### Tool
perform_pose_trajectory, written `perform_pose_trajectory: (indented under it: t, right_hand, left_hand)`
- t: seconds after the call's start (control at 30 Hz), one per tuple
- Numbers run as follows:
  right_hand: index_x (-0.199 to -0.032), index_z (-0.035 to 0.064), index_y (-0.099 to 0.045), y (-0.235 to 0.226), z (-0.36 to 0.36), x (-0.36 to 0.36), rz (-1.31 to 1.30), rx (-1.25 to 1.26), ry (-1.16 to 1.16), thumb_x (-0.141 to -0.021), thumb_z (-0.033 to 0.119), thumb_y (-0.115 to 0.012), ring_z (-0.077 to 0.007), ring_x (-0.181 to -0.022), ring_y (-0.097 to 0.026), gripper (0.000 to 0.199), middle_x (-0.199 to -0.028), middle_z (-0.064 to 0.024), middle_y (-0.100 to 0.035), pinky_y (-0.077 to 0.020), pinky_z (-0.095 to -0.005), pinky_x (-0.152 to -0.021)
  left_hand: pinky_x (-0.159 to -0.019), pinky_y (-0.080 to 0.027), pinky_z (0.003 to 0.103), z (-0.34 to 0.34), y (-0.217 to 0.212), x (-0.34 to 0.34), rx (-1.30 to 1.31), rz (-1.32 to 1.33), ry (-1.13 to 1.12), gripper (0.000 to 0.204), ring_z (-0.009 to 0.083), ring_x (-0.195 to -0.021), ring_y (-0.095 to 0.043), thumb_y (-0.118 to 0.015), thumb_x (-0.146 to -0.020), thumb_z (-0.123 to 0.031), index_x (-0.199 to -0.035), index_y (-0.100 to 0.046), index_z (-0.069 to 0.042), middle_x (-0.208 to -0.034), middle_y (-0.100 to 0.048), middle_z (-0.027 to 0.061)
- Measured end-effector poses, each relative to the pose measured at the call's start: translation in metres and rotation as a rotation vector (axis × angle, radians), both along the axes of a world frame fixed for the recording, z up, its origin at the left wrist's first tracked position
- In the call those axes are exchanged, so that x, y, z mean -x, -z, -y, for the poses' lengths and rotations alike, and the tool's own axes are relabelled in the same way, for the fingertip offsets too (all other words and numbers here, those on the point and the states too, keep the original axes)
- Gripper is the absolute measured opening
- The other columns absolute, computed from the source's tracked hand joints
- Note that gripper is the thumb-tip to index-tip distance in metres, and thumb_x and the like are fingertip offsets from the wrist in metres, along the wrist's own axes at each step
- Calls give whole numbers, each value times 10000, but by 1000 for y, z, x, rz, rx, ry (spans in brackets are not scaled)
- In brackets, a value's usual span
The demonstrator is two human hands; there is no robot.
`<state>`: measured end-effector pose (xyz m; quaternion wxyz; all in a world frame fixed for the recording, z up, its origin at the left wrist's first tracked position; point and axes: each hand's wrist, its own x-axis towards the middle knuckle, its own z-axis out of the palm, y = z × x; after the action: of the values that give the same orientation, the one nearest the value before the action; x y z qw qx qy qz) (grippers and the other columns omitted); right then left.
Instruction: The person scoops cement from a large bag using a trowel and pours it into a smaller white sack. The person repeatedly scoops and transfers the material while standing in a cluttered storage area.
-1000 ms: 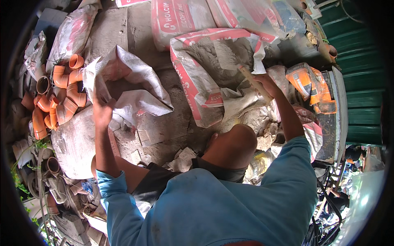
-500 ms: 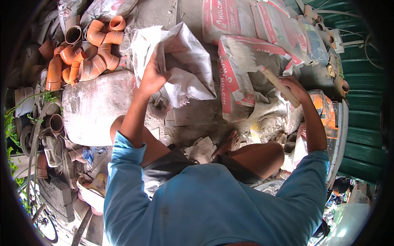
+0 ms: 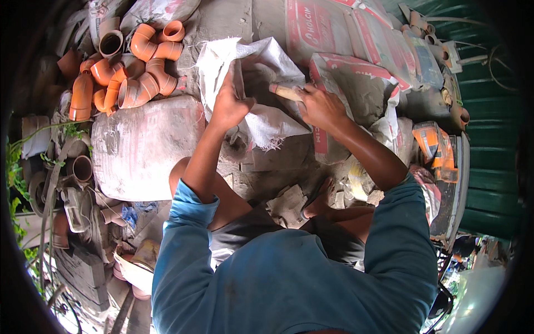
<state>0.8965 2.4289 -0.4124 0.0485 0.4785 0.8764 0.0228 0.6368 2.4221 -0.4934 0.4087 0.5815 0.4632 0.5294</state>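
A white woven sack [image 3: 272, 121] stands with its mouth open in front of me. My left hand [image 3: 230, 106] is closed on the near left part of its rim. In my right hand [image 3: 322, 107] is a wooden-handled tool [image 3: 287, 92], its handle pointing left over the sack's mouth. The tool's working end I cannot make out. Just right of the sack lies a torn-open red and white paper bag [image 3: 325, 146] with grey powder [image 3: 367, 99] inside. My right forearm passes over its near side.
Orange pipe fittings [image 3: 139, 92] are piled at the far left. A full dusty sack [image 3: 147, 147] lies at my left. More red and white bags [image 3: 317, 28] are stacked at the back. A green corrugated wall [image 3: 489, 167] borders the right. Scraps [image 3: 289, 203] litter the ground by my foot.
My right hand has swung left with the tool, from above the torn paper bag to the white sack's mouth. My left hand keeps its hold on the sack. The view has shifted slightly.
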Motion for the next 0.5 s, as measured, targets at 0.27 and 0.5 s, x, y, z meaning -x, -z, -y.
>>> perform_pose_trajectory:
  t: [0.27, 0.5]
  right_hand:
    - [-1239, 16, -630, -48, 30, -101, -288, -38, 169, -867, 210, -678, -372, -933, -677, 423, -1098, -207, -660, -536, -430, -831]
    - [-1217, -20, -643, -26, 58, -282, -566, 112, 584, -907, 203, -684, -128, -601, -651, 384, -809, -95, -679, -518, -300, -574]
  left_hand:
    - [-1087, -398, 366, -11, 25, -1, -76, 54, 38, 912, 295, -1268, -523, -671, -730, 70, -1529, -231, 41, -1358, -527, 180]
    - [-982, -468, 314, -2, 13, -6, 97, 187, 119, 900, 243, -1199, -565, -574, -745, 167, -1552, -214, -3, -1365, -518, 178]
